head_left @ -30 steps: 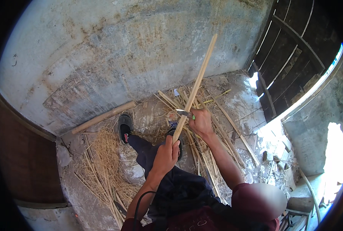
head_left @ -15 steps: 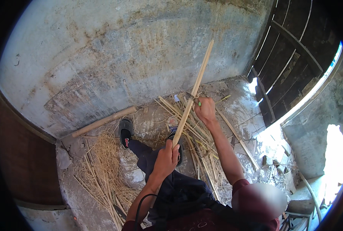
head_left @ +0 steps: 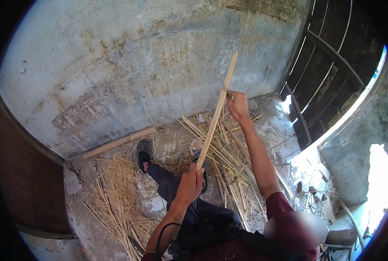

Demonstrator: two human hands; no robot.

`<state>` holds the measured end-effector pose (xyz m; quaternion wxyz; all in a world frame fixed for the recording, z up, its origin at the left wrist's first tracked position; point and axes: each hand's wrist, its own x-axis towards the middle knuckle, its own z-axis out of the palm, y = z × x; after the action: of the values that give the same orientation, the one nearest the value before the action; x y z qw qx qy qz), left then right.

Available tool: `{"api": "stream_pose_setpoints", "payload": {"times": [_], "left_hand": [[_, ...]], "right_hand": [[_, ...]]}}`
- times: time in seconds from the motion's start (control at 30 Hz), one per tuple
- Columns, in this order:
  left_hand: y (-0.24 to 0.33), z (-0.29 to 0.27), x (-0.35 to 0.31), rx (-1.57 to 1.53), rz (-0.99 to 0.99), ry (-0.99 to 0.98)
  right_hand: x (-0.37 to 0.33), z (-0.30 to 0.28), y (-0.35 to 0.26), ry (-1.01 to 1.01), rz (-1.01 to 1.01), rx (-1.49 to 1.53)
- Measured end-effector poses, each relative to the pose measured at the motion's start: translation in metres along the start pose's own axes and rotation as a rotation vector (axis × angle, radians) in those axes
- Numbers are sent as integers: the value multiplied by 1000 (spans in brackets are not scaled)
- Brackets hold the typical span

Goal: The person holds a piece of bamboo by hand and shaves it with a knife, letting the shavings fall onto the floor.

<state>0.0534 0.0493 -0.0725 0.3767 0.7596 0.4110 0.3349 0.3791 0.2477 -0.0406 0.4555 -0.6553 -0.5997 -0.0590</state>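
Observation:
A long pale bamboo strip (head_left: 214, 126) slants up and away from my lap toward the wall. My left hand (head_left: 190, 184) is closed around its lower end, above my thigh. My right hand (head_left: 238, 106) is closed on a small knife (head_left: 232, 98), of which a bit of green handle shows by the thumb. The knife's dark blade, mostly hidden, meets the strip's right edge in its upper part. Below the strip, split bamboo pieces (head_left: 235, 150) lie heaped on the floor.
Curly shavings (head_left: 122, 180) and thin sticks cover the floor on the left. A bamboo pole (head_left: 120, 142) lies along the foot of the wall (head_left: 128, 65). My shoe (head_left: 144, 152) stands beside the shavings. Broken blocks (head_left: 316, 182) are at the right, below dark wooden boards (head_left: 324, 56).
My right hand has moved up and away along the strip with the knife. The strip's far end has shifted slightly left and down; my left hand keeps its hold.

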Motion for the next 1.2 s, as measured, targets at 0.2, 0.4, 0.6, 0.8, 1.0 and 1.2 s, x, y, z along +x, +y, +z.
{"api": "stream_pose_setpoints", "payload": {"times": [0.2,0.4,0.6,0.8,1.0,1.2], "left_hand": [[-2,1,-4,-10,27,-10],[-4,0,-7,-31,17,3],[-5,5,-6,-25,32,-68],[-5,6,-2,-63,5,-90],[-2,-2,-5,-102,-75,-92],[-4,9,-2,-25,-15,-93]], "right_hand": [[59,-12,22,84,132,-57],[115,-25,40,154,212,-162],[146,-45,145,58,322,-306],[42,-35,232,-964,605,-408],[-112,5,241,-1135,788,-380],[-175,-9,222,-862,989,432]]}}
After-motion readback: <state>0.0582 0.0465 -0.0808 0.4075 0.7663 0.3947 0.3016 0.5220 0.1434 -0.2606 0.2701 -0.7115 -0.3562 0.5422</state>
